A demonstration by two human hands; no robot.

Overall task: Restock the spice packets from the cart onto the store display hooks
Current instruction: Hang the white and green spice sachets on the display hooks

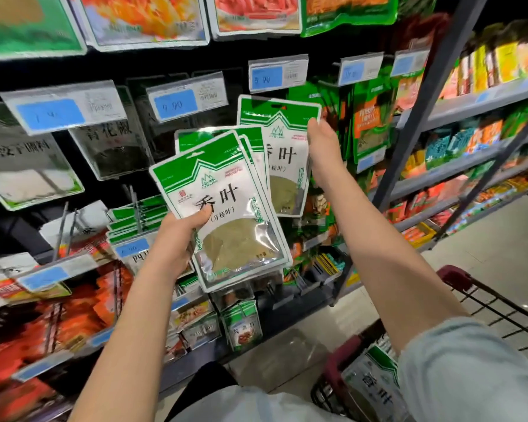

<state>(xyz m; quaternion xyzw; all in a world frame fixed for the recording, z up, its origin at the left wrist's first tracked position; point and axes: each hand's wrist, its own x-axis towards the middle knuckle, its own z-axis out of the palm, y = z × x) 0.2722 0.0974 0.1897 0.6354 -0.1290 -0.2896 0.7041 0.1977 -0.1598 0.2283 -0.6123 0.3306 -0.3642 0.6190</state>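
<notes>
My left hand point(177, 239) grips a fanned stack of green-and-white bay-leaf spice packets point(226, 214), thumb on the front one. My right hand point(322, 138) pinches the top right edge of a single matching packet point(282, 153), held upright higher up against the display, just under a blue price tag point(276, 75). The hook behind that packet is hidden. More of the same packets point(375, 382) lie in the cart point(457, 278) at the lower right.
Hanging rows of other packets fill the display: dark ones point(110, 147) to the left, red ones point(73, 315) lower left, green ones point(369, 117) to the right. A grey metal shelf upright point(421, 108) and stocked shelves stand at the right, with bare floor beside the cart.
</notes>
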